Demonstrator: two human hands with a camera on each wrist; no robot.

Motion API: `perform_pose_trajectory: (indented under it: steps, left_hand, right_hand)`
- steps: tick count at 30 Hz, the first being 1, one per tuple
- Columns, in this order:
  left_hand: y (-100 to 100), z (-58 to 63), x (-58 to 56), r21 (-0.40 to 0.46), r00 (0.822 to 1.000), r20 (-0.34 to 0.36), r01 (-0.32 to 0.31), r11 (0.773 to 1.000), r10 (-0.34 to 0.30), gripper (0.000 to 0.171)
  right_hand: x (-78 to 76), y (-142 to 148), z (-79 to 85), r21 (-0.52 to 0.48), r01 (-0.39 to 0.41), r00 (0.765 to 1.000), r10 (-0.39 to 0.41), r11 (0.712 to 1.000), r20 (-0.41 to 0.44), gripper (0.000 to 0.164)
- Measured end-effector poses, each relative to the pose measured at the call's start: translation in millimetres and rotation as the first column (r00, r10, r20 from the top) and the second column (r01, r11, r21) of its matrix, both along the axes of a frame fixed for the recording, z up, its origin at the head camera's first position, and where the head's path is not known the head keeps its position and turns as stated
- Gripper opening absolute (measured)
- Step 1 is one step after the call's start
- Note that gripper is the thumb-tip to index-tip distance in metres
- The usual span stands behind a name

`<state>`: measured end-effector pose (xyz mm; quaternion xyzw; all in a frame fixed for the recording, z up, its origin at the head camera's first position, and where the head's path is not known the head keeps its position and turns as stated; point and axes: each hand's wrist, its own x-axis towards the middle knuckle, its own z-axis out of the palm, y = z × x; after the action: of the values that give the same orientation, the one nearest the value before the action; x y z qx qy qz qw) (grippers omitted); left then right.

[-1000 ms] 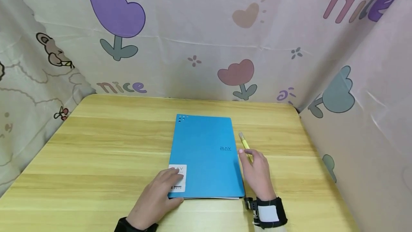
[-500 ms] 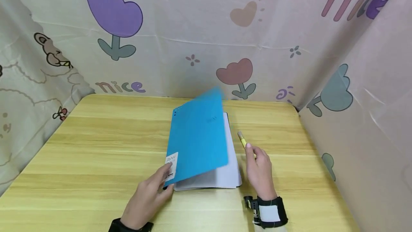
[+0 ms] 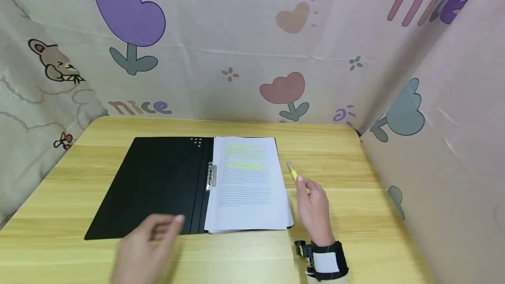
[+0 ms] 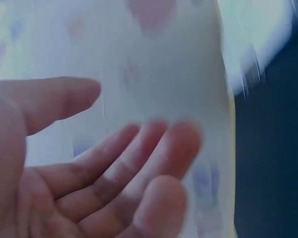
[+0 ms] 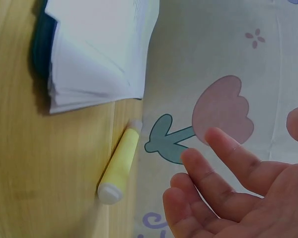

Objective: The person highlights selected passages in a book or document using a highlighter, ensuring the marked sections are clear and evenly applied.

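A folder (image 3: 154, 183) lies spread flat on the table, its black inner cover to the left and a metal clip (image 3: 211, 176) at the spine. On its right half rests a stack of printed paper (image 3: 246, 192), with yellow highlighted lines on the top sheet. My left hand (image 3: 147, 244) is blurred above the cover's lower edge; in the left wrist view its loosely bent fingers hold nothing. To the right of the paper, a yellow highlighter (image 5: 120, 161) lies on the table. Beside it is my right hand (image 3: 314, 209), fingers relaxed and apart from the highlighter in the right wrist view.
The wood-patterned table (image 3: 347, 214) carries the folder and highlighter. Printed cloth (image 3: 221, 21) hangs along the back and both sides of the table.
The folder's blue front cover has swung over to the left, baring the paper. My left hand has let go of the cover and moved left. The right hand stays near the highlighter.
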<state>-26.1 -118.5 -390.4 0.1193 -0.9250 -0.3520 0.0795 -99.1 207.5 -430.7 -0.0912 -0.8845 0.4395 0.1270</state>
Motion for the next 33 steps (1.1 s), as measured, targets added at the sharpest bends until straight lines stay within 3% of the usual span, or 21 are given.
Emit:
perform_pose_trajectory:
  steps: [1,2,3,5,7,9,10,12,14,16,17,18,19,22,25,29,33]
  left_hand:
    - [15,1.3,-2.5,-0.005,0.995,-0.092,0.048,0.999,-0.048,0.041]
    - [31,0.1,-6.0,-0.035,0.977,-0.180,0.106,0.994,-0.111,0.036]
    - [47,-2.9,-10.1,-0.077,0.952,-0.248,0.167,0.983,-0.181,0.033]
    - [76,-11.3,-21.8,-0.173,0.901,-0.313,0.258,0.950,-0.302,0.037]
    - [101,-19.2,-33.7,-0.254,0.865,-0.281,0.350,0.902,-0.415,0.047]
    - [122,-28.2,-46.9,-0.336,0.842,-0.194,0.425,0.840,-0.504,0.064]
    - [132,-32.0,-52.6,-0.396,0.839,-0.121,0.449,0.801,-0.530,0.074]
    - [153,-37.4,-60.9,-0.527,0.833,0.064,0.496,0.690,-0.550,0.090]
    - [171,-41.0,-66.5,-0.670,0.825,0.227,0.518,0.532,-0.518,0.095]
    - [187,-42.7,-70.2,-0.761,0.821,0.343,0.528,0.377,-0.457,0.093]
    - [193,-43.2,-71.9,-0.781,0.821,0.375,0.530,0.331,-0.430,0.091]
    - [198,-43.1,-73.1,-0.791,0.822,0.397,0.532,0.302,-0.409,0.089]
    - [202,-42.6,-74.2,-0.798,0.825,0.403,0.529,0.290,-0.396,0.087]
    - [206,-42.1,-77.6,-0.803,0.838,0.376,0.508,0.312,-0.395,0.092]
    - [202,-44.5,-80.4,-0.779,0.843,0.325,0.496,0.384,-0.428,0.097]
    - [193,-52.3,-83.5,-0.744,0.841,0.259,0.487,0.457,-0.475,0.097]
    - [187,-56.4,-87.0,-0.756,0.839,0.201,0.461,0.465,-0.505,0.085]
  right_hand:
    - [0.1,0,0.2,0.003,-0.002,1.000,0.002,1.000,-0.002,0.067]
    - [0.0,0,0.3,0.008,-0.003,1.000,0.003,1.000,-0.004,0.067]
    - [-0.1,0,0.4,0.011,-0.003,1.000,0.003,1.000,-0.006,0.066]
    - [-0.8,0,0.3,0.014,-0.004,1.000,0.004,1.000,-0.007,0.066]
    - [-1.0,0,-0.9,0.015,-0.004,1.000,0.004,1.000,0.003,0.067]
    - [0.0,0,-2.1,0.017,-0.002,1.000,0.001,1.000,0.018,0.067]
    - [0.7,-1,-2.7,0.018,-0.001,1.000,0.001,1.000,0.027,0.068]
    - [2.5,-1,-3.9,0.023,0.000,0.999,-0.001,1.000,0.040,0.068]
    - [3.4,-2,-4.7,0.029,0.000,0.999,-0.002,1.000,0.048,0.069]
    - [3.3,-2,-5.4,0.031,-0.003,0.999,0.002,1.000,0.051,0.069]
    - [3.2,-2,-5.6,0.034,-0.002,0.999,0.001,0.999,0.053,0.069]
    - [2.9,-2,-6.0,0.036,-0.002,0.999,0.000,0.999,0.054,0.068]
    - [2.5,-2,-6.3,0.039,-0.001,0.999,-0.001,0.999,0.054,0.068]
    - [1.4,-2,-6.1,0.049,-0.001,0.999,-0.001,0.999,0.045,0.065]
    - [0.3,-2,-5.1,0.054,-0.002,0.999,0.000,0.999,0.041,0.064]
    - [-1.7,-2,-2.3,0.052,-0.014,0.999,0.012,0.999,0.046,0.066]
    - [-4.8,-4,-0.9,0.051,-0.032,0.999,0.030,0.998,0.038,0.067]
